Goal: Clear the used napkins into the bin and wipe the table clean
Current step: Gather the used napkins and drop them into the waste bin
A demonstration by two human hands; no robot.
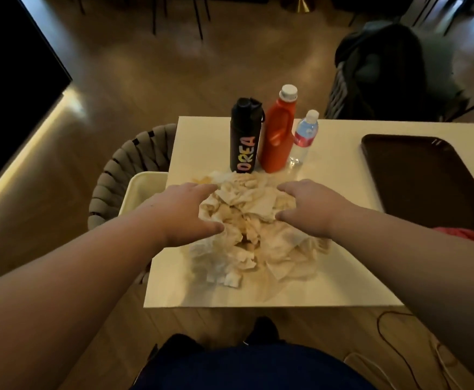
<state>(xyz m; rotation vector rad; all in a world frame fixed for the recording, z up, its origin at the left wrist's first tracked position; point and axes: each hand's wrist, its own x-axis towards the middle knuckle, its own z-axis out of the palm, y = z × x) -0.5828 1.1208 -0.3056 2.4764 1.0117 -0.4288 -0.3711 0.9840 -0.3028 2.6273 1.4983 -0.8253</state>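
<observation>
You are reaching both bare arms over a white rectangular worktop (pixel 340 153), closing in from either side on a heap of crumpled, stained white paper napkins (pixel 247 235) that is lying across its near left half. Your left hand (pixel 183 211) is resting against the heap's left flank, fingers spread and fairly straight, thumb lying on the paper. Your right hand (pixel 313 208) is mirroring it on the right flank, fingers splayed and touching the top sheets. Neither hand is pinching or lifting anything, and the pile is sitting between the two palms.

A cream rectangular plastic bin (pixel 143 190) is standing just beside the worktop's left edge, its rim showing behind your left wrist. A grey woven-strap chair (pixel 123 164) is curving around the far side of the bin.

Just beyond the napkins, three containers are standing upright in a tight row: a tall black flask with multicoloured lettering (pixel 244 139), an orange plastic jug with a white cap (pixel 276 136) and a small clear water bottle with a red label (pixel 304 136). The flask's base is touching the heap's far edge.

A dark brown rectangular tray (pixel 427 175) is lying flat on the right of the worktop, well apart from the pile. A thin black cable (pixel 393 342) is looping across the wooden floor at lower right.
</observation>
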